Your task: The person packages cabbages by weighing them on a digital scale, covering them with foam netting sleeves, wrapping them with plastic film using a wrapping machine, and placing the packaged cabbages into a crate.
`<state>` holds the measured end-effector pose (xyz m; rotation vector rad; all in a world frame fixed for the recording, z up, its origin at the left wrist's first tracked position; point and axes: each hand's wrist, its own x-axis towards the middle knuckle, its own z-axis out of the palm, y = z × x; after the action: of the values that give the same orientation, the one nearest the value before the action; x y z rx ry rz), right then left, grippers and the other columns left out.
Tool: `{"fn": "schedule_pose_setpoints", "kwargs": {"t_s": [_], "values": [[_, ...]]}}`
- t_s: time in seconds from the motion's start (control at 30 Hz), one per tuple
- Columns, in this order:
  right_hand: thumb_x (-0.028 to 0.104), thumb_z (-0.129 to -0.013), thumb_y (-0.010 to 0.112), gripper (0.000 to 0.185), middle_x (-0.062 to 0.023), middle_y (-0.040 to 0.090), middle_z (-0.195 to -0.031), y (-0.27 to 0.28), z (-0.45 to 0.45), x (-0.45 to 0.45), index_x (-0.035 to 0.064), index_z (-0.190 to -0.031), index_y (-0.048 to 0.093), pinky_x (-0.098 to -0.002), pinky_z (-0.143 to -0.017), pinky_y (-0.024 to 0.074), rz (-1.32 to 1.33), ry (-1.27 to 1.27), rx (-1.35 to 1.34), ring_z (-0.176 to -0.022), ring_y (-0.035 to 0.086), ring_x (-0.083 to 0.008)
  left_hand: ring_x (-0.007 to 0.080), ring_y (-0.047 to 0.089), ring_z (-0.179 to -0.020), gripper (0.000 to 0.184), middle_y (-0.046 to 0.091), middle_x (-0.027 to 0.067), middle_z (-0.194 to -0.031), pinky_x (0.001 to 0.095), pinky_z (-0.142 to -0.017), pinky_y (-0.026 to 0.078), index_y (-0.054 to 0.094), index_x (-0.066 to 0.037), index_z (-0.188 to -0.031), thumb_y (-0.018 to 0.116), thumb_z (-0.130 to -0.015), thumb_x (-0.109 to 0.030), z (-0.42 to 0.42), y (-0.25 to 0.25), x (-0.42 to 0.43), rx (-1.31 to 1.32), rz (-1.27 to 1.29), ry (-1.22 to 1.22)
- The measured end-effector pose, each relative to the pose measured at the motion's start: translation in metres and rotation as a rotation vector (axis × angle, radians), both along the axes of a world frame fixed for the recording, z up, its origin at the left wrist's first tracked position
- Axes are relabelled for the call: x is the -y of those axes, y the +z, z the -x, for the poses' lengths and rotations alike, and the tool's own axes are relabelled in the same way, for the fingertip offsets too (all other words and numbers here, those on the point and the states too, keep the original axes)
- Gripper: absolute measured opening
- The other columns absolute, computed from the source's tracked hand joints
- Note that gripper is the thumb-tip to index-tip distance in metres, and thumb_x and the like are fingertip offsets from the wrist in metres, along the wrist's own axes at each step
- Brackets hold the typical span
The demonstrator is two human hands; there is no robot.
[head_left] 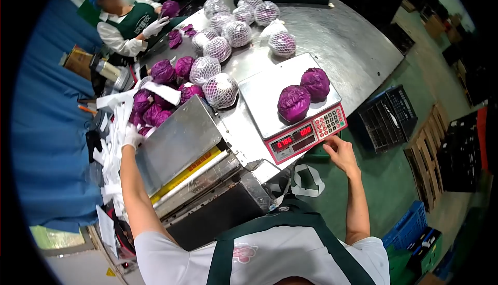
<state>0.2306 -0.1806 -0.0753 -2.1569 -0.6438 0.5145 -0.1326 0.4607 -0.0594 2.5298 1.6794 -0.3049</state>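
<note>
Two red cabbages, one in front (pixel 294 103) and one behind (pixel 315 84), rest side by side on the steel plate of a red digital scale (pixel 267 95). Its display glows with red digits. Beside the scale's near right corner is my bare right hand (pixel 341 154), thumb and fingers apart, holding nothing visible. On the left, my left hand (pixel 133 136), in a white glove, reaches to the edge of a heap of unwrapped red cabbages (pixel 153 114) and white foam strips (pixel 115 153). Its fingers blend into the white strips, so their grip is unclear.
A wrapping machine (pixel 179 142) with a steel top stands between my arms. Several net-wrapped cabbages (pixel 218 49) sit further back on the steel table (pixel 342 36). Across it, a co-worker (pixel 127 23) handles a cabbage. Black crate (pixel 386 119) and wooden pallet (pixel 428 155) lie right.
</note>
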Motion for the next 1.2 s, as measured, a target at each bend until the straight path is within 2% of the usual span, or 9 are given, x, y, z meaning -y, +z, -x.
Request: {"fn": "schedule_pose_setpoints", "kwargs": {"t_s": [0.13, 0.2, 0.23, 0.4, 0.47, 0.6, 0.7, 0.93, 1.2], "values": [[0.017, -0.079, 0.066, 0.030, -0.0128, 0.067, -0.084, 0.004, 0.003, -0.012, -0.0002, -0.103, 0.061, -0.0311, -0.067, 0.0502, -0.051, -0.067, 0.050, -0.072, 0.064, -0.0226, 0.0283, 0.063, -0.091, 0.055, 0.064, 0.0178, -0.098, 0.0344, -0.079, 0.050, 0.057, -0.004, -0.109, 0.078, -0.058, -0.008, 0.020, -0.013, -0.028, 0.083, 0.107, 0.105], [0.021, -0.079, 0.068, 0.033, -0.0132, 0.067, -0.085, 0.009, 0.009, -0.026, -0.0001, -0.104, 0.062, -0.0300, -0.071, 0.0508, -0.051, -0.106, 0.059, -0.074, 0.065, -0.0200, 0.0277, 0.065, -0.075, 0.023, 0.066, 0.0175, -0.083, 0.0352, -0.068, 0.052, 0.065, -0.007, -0.088, 0.073, -0.069, -0.017, -0.005, 0.039, 0.035, 0.206, 0.056, 0.131], [0.023, -0.078, 0.069, 0.036, -0.0129, 0.067, -0.087, 0.005, 0.010, -0.035, 0.0001, -0.105, 0.061, -0.0298, -0.072, 0.0508, -0.137, -0.174, 0.067, -0.076, 0.065, -0.0191, 0.0294, 0.065, -0.078, 0.020, 0.066, 0.0189, -0.084, 0.0359, -0.069, 0.051, 0.065, -0.006, -0.087, 0.070, -0.073, -0.019, 0.013, 0.020, -0.001, 0.105, 0.033, -0.003], [0.029, -0.074, 0.074, 0.056, -0.0106, 0.065, -0.097, 0.009, 0.014, -0.080, -0.0002, -0.117, 0.054, -0.0261, -0.075, 0.0487, -0.231, -0.393, 0.159, -0.081, 0.062, -0.0133, 0.0336, 0.064, -0.085, 0.020, 0.064, 0.0219, -0.090, 0.0378, -0.073, 0.049, 0.065, -0.005, -0.085, 0.060, -0.080, -0.024, 0.035, -0.001, -0.037, 0.174, -0.200, -0.086], [0.045, -0.068, 0.075, 0.077, -0.0184, 0.062, -0.106, 0.017, 0.016, -0.090, 0.0010, -0.125, 0.047, -0.0336, -0.084, 0.0466, -0.108, -0.424, 0.144, -0.093, 0.062, -0.0234, 0.0353, 0.063, -0.086, 0.021, 0.065, 0.0200, -0.089, 0.0390, -0.076, 0.047, 0.065, -0.004, -0.089, 0.058, -0.080, -0.021, 0.029, 0.009, -0.051, 0.402, -0.265, -0.035], [0.065, -0.060, 0.068, 0.104, -0.0289, 0.056, -0.113, 0.025, 0.019, -0.122, 0.0022, -0.135, 0.032, -0.0422, -0.091, 0.0428, -0.002, -0.425, 0.115, -0.106, 0.056, -0.0408, 0.0270, 0.060, -0.085, 0.020, 0.060, 0.0162, -0.091, 0.0319, -0.076, 0.047, 0.059, 0.004, -0.095, 0.051, -0.078, -0.001, -0.028, 0.099, 0.064, 0.940, -0.387, -0.475], [0.064, -0.059, 0.069, 0.106, -0.0273, 0.053, -0.119, 0.013, 0.010, -0.139, 0.0033, -0.136, 0.030, -0.0431, -0.093, 0.0419, -0.017, -0.470, 0.036, -0.110, 0.053, -0.0407, 0.0193, 0.059, -0.082, 0.021, 0.060, 0.0095, -0.089, 0.0280, -0.077, 0.046, 0.058, 0.003, -0.094, 0.050, -0.075, 0.003, -0.063, 0.127, 0.150, 1.148, -0.219, -0.659], [0.055, -0.059, 0.073, 0.097, -0.0249, 0.057, -0.114, 0.006, -0.013, -0.133, 0.0010, -0.131, 0.037, -0.0393, -0.091, 0.0445, -0.147, -0.225, 0.079, -0.107, 0.057, -0.0353, 0.0153, 0.057, -0.073, 0.022, 0.058, 0.0070, -0.082, 0.0248, -0.068, 0.046, 0.062, -0.002, -0.093, 0.056, -0.072, 0.004, -0.092, 0.127, 0.285, 1.074, 0.127, -0.798], [0.064, -0.066, 0.064, 0.087, -0.0319, 0.061, -0.082, 0.034, -0.025, -0.135, -0.0154, -0.098, 0.047, -0.0469, -0.074, 0.0506, 0.169, -0.087, 0.228, -0.082, 0.062, -0.0446, 0.0158, 0.060, -0.078, 0.023, 0.059, 0.0093, -0.085, 0.0254, -0.071, 0.048, 0.062, 0.001, -0.099, 0.062, -0.076, 0.000, -0.141, 0.103, 0.370, 0.974, 0.321, -0.644]]}}
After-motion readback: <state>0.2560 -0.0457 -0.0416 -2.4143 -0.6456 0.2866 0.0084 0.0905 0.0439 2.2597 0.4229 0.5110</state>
